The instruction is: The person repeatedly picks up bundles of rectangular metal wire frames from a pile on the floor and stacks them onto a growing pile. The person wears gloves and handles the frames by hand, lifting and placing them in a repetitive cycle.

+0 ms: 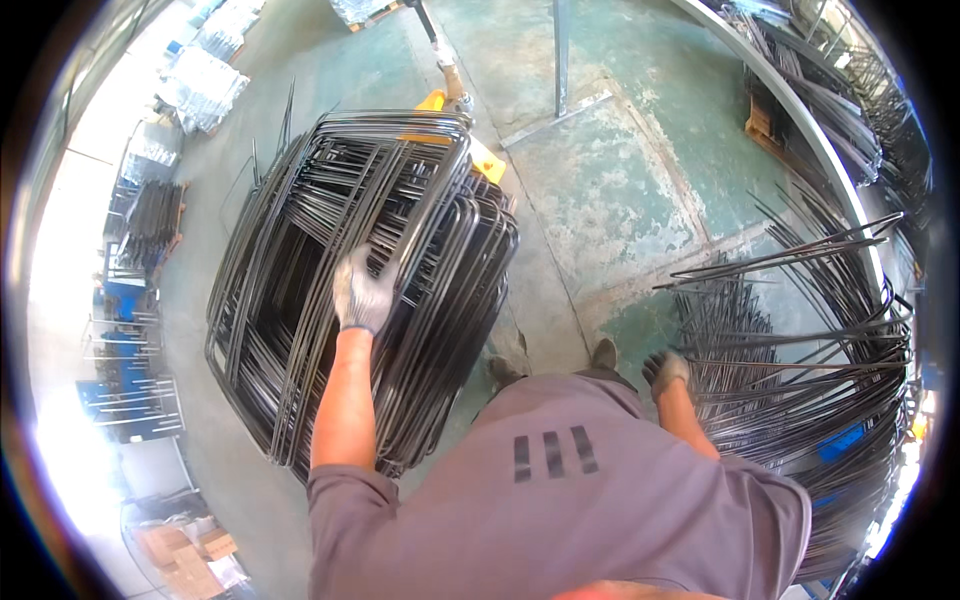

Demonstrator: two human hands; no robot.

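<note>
Grey shirt [560, 510] fills the foreground; left gloved hand [364, 292] rests on a stack of black metal frames [440, 310], its grip unclear; right hand [667, 371], loosely spread, hangs right of that stack, beside dark rods [735, 345].

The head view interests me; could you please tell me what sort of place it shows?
Probably a metalworking factory or its storage floor: there is a large stack of bent metal frames, a spread of long dark metal rods at the right, and a worn green-painted floor.
</note>
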